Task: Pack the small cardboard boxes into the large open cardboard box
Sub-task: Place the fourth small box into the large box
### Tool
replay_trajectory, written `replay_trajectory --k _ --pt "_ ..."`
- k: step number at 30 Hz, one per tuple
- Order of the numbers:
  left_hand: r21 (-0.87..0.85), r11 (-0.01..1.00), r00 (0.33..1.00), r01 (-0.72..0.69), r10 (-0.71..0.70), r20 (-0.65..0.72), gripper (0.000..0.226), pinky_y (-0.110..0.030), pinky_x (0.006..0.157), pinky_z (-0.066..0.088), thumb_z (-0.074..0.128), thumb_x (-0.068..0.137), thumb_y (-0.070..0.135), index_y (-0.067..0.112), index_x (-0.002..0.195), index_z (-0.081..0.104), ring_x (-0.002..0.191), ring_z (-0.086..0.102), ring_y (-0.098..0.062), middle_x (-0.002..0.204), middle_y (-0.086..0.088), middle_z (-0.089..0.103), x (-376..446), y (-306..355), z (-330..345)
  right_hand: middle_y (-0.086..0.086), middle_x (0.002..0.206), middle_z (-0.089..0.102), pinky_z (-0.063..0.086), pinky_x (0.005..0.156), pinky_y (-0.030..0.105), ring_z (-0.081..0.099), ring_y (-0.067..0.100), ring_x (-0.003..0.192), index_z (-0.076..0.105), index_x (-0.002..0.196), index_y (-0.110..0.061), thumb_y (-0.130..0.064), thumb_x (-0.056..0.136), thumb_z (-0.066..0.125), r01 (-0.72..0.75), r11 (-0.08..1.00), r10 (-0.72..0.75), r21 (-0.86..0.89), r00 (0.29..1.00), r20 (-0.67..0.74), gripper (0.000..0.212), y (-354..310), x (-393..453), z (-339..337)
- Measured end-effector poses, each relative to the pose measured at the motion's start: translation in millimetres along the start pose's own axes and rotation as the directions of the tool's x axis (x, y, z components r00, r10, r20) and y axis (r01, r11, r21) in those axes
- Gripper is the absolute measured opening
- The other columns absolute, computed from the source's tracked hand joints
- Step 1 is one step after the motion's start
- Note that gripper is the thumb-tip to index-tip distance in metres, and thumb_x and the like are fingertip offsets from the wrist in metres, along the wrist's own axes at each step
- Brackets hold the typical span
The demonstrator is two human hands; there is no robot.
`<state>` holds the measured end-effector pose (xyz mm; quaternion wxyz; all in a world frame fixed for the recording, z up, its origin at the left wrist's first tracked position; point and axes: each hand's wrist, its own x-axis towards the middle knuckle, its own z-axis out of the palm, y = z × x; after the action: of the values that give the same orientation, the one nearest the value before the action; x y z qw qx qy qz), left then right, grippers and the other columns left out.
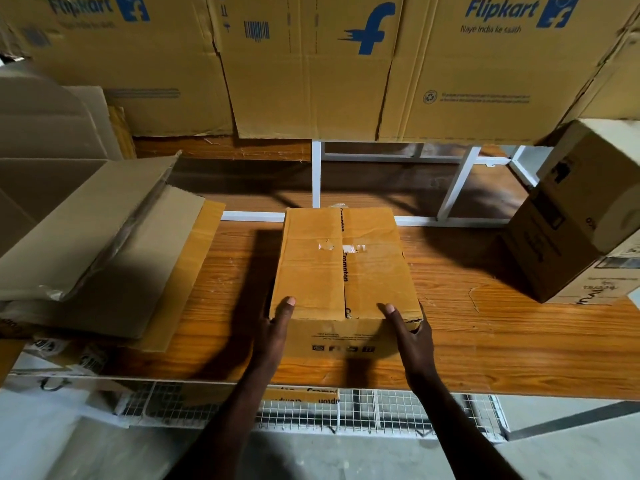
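A small closed cardboard box (341, 268) with dark print along its top seam sits in the middle of the wooden table (485, 344). My left hand (275, 329) grips its near left corner, thumb on top and fingers hidden down the side. My right hand (410, 330) grips its near right corner the same way. At the left stands a large brown box (38, 174), its open flaps (104, 237) spread out over the table. Its inside is out of sight.
Another brown printed box (581, 216) stands tilted at the right edge. Big flattened Flipkart cartons (346, 71) line the back wall. A white metal frame (453, 188) crosses behind the table. A wire mesh shelf (311, 410) with cardboard sits under the table's front edge.
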<state>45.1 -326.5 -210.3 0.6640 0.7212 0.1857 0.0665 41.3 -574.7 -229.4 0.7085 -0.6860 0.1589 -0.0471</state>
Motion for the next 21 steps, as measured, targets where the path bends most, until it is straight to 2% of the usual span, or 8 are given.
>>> replay_trajectory --k 3,6,8,10,12,13,16,21 --pt "0.020 1.000 1.000 0.006 -0.006 -0.004 0.057 -0.024 0.107 0.027 0.068 0.104 0.030 0.014 0.155 0.048 0.132 0.047 -0.009 0.142 0.005 0.052 8 1 -2 -0.011 0.126 0.078 0.056 0.095 0.040 0.073 0.006 0.115 0.066 0.143 -0.027 -0.066 0.080 0.082 -0.001 1.000 0.001 -0.007 0.999 0.040 0.075 -10 4 1" --pt "0.021 0.999 0.999 -0.038 0.038 0.019 0.028 -0.006 0.090 0.041 0.069 0.103 0.017 0.037 0.120 0.061 0.101 0.059 0.023 0.119 0.024 0.062 16 13 0 -0.010 0.124 0.079 0.056 0.092 0.040 0.074 0.009 0.113 0.068 0.141 -0.028 -0.063 0.078 0.083 -0.012 1.000 0.011 0.017 0.998 0.056 0.073 -20 12 1" --pt "-0.006 0.999 0.997 -0.046 0.046 0.057 0.032 -0.004 0.080 0.044 0.067 0.104 0.015 0.045 0.112 0.059 0.092 0.060 0.027 0.103 0.029 0.070 16 22 4 -0.011 0.123 0.079 0.054 0.087 0.036 0.073 0.008 0.111 0.069 0.141 -0.027 -0.065 0.077 0.082 -0.009 1.000 0.008 0.023 0.999 0.050 0.075 -26 15 0" --pt "-0.015 0.998 0.998 -0.055 0.056 0.043 0.033 -0.007 0.081 0.045 0.069 0.104 0.015 0.046 0.111 0.059 0.092 0.060 0.028 0.098 0.031 0.072 17 28 5 -0.010 0.122 0.079 0.054 0.084 0.035 0.074 0.009 0.109 0.070 0.140 -0.026 -0.067 0.076 0.081 0.006 1.000 -0.007 0.026 0.999 0.046 0.077 -31 17 -2" --pt "-0.029 0.998 0.998 -0.064 0.064 0.025 0.023 -0.011 0.088 0.049 0.075 0.101 0.025 0.041 0.114 0.066 0.099 0.065 0.019 0.105 0.022 0.075 15 37 6 -0.010 0.118 0.080 0.054 0.080 0.034 0.075 0.008 0.104 0.071 0.138 -0.023 -0.063 0.079 0.080 0.032 0.999 -0.033 0.035 0.999 0.034 0.072 -39 17 -6" --pt "-0.032 0.997 0.997 -0.073 0.074 0.021 0.023 -0.020 0.093 0.052 0.077 0.096 0.036 0.036 0.119 0.070 0.105 0.069 0.010 0.110 0.014 0.078 14 41 6 -0.009 0.117 0.080 0.055 0.078 0.032 0.075 0.009 0.103 0.070 0.139 -0.023 -0.062 0.080 0.079 0.040 0.999 -0.041 0.034 0.999 0.026 0.070 -44 18 -7" --pt "-0.102 0.991 0.995 -0.090 0.092 0.022 0.060 -0.042 0.093 0.060 0.074 0.082 0.059 0.025 0.131 0.072 0.112 0.075 -0.021 0.118 0.002 0.079 14 60 10 -0.009 0.120 0.078 0.056 0.072 0.026 0.074 0.013 0.105 0.065 0.143 -0.027 -0.060 0.084 0.074 0.095 0.994 -0.096 0.049 0.995 0.020 0.069 -67 18 -10" --pt "-0.147 0.981 0.991 -0.129 0.132 0.012 0.077 -0.036 0.079 0.060 0.074 0.070 0.068 0.024 0.133 0.072 0.106 0.077 -0.024 0.114 0.001 0.081 17 100 7 -0.011 0.118 0.074 0.051 0.075 0.030 0.069 0.011 0.105 0.060 0.146 -0.026 -0.039 0.096 0.077 0.166 0.977 -0.166 0.137 0.986 -0.009 0.054 -110 17 -8"
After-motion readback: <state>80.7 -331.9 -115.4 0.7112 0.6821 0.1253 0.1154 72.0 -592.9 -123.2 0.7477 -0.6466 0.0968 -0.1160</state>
